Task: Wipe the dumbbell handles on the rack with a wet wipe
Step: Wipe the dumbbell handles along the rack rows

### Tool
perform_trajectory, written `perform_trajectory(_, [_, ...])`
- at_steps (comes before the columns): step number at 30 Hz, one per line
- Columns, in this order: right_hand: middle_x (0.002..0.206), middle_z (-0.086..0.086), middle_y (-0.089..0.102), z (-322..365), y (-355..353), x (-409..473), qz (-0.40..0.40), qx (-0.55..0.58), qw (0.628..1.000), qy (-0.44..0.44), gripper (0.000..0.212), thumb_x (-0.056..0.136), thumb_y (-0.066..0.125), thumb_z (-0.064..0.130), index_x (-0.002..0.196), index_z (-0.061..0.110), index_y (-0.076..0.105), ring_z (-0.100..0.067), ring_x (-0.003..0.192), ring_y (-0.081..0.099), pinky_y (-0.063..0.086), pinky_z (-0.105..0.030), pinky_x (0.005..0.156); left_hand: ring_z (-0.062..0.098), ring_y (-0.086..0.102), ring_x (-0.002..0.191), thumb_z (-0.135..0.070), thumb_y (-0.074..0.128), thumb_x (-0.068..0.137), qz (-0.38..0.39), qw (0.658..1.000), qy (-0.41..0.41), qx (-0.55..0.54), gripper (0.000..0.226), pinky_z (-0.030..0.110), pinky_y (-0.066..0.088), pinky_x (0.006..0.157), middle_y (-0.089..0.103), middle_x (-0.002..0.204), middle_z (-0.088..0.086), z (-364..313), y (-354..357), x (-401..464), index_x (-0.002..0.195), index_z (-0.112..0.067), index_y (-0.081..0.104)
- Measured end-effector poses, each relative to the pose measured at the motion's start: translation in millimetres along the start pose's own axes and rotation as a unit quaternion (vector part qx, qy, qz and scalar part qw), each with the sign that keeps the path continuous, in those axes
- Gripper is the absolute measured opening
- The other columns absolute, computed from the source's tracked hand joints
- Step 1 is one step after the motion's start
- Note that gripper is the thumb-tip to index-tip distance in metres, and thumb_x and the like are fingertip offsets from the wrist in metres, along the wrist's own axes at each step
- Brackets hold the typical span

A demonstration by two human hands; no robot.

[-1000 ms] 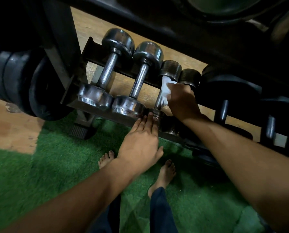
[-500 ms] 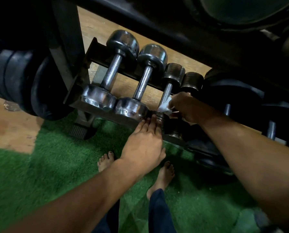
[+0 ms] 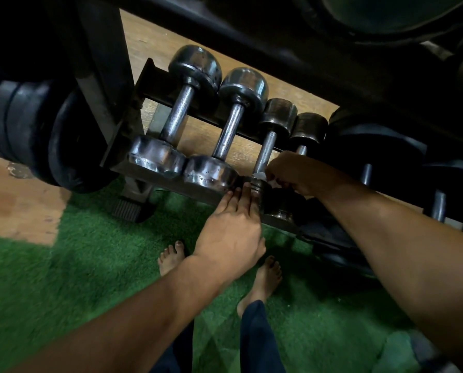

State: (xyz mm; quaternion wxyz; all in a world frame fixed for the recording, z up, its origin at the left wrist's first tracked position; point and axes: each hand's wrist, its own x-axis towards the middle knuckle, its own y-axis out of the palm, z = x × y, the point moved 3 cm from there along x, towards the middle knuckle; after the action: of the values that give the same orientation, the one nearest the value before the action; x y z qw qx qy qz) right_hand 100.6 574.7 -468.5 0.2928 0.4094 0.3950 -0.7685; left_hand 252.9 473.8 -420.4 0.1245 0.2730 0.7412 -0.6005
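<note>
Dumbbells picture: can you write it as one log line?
right hand: holds wet wipe at near end of third dumbbell handle | left hand: fingertips on rack rail

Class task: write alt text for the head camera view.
A right hand holds a white wet wipe at the near end of the third dumbbell's handle on a rack; left hand rests on the front rail.

Black weight plates (image 3: 36, 130) hang left above green turf (image 3: 63, 278) and wooden floor (image 3: 18, 203).
</note>
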Motion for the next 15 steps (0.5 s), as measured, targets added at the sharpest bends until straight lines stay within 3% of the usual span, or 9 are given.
perform_trajectory(3, [0.078,-0.008,0.058,1.3,-3.7,4.6,0.006,-0.104,0.994,-0.028,0.018,0.086,0.056,0.013,0.068,0.016,0.053,-0.020,0.062,0.053,0.043,-0.029,0.053,0.036,0.013,0.155,-0.051,0.042,0.101,-0.001,1.000,-0.001,-0.001,0.086,0.047,0.010,0.127,-0.001,0.166,0.030,0.0,0.6,-0.1,0.158,0.005,0.011])
perform_trajectory(6, [0.060,-0.009,0.054,2.2,-14.4,-0.4,0.001,-0.065,0.997,-0.033,0.010,0.073,0.065,0.009,0.066,0.007,0.059,-0.024,0.058,0.050,0.040,-0.034,0.058,0.036,0.012,0.155,-0.052,0.041,0.101,-0.001,1.000,-0.001,0.001,0.088,0.047,0.009,0.127,-0.002,0.166,0.030,-0.5,0.2,-0.2,0.159,0.006,0.008])
perform_trajectory(11, [0.061,-0.013,0.050,4.9,-28.8,-12.0,0.006,-0.004,0.995,-0.096,0.009,0.064,0.066,0.009,0.064,0.001,0.062,-0.023,0.058,0.048,0.037,-0.035,0.059,0.035,0.011,0.156,-0.051,0.041,0.101,-0.009,1.000,-0.001,-0.010,0.088,0.045,0.007,0.128,-0.003,0.166,0.029,0.5,-0.2,-0.9,0.159,0.006,0.006])
perform_trajectory(15, [0.062,-0.004,0.062,4.3,-43.9,-22.7,-0.036,-0.028,0.987,-0.153,0.009,0.069,0.064,0.014,0.062,0.014,0.069,-0.019,0.063,0.057,0.045,-0.034,0.062,0.033,-0.001,0.157,-0.054,0.039,0.101,-0.006,1.000,0.001,-0.027,0.091,0.045,0.003,0.128,-0.013,0.166,0.026,0.0,3.5,-4.5,0.159,0.003,-0.004])
